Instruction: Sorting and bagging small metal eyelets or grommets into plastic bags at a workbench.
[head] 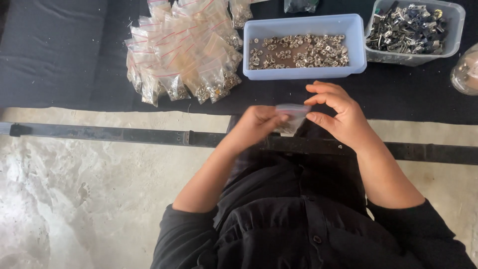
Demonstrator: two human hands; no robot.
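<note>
Black sleeves and a buttoned black shirt (298, 224) fill the near edge of the view, and both forearms reach forward from them. Between the two hands sits a small clear plastic bag (293, 115), blurred, with a pale top strip and a few small metal pieces showing at its bottom. Left hand (256, 124) holds the bag's left side, its fingers (279, 119) curled and pressed together on the plastic. Right hand (338, 113) pinches the bag's right edge between thumb and forefinger, the other fingers (326, 89) arched above and slightly spread.

Just beyond the fingers, on the black cloth-covered surface (59, 60), stands a pale blue rectangular plastic tub (304, 73) with a thin layer of small silvery metal rings and snap pieces across its bottom. To the right of that tub, well beyond the right hand, is a clear rectangular tub (450, 30) heaped with darker, larger metal clips. At the far right edge a rounded clear bag or jar (465, 69) is only partly in view.

Beyond and to the left of the left hand lies a fanned pile of small filled zip bags (184, 50), each clear with a thin red line near its seal and metal pieces gathered at its lower end. A dark metal bar (99, 133) runs crosswise under the hands, over a pale concrete floor (74, 199).
</note>
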